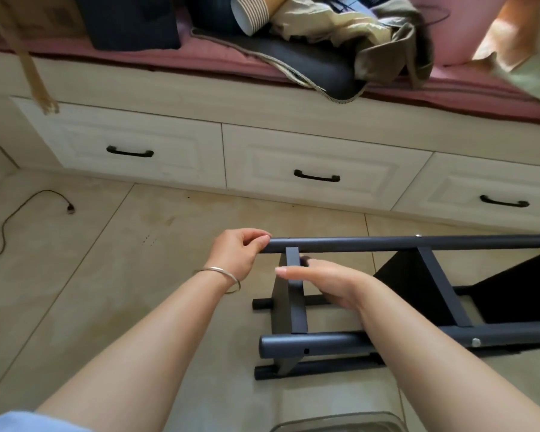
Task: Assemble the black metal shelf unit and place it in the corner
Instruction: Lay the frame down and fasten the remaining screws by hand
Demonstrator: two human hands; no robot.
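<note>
The black metal shelf unit [418, 307] lies on its side on the tiled floor, its tube legs running left to right. My left hand [237, 251], with a silver bangle on the wrist, pinches the left end of the upper far tube [356, 243]. My right hand [318, 282] reaches in between the tubes and grips the flat crossbar [296, 304] near that end, thumb across its front and fingers hidden behind it. A black shelf panel [399, 275] stands inside the frame farther right.
White drawers with black handles [317, 176] run along the back under a pink-cushioned bench [200, 57] piled with paper cups, a bag and clothes. A black cable [19, 213] lies on the floor at left. A clear container rim [337, 424] shows at the bottom edge.
</note>
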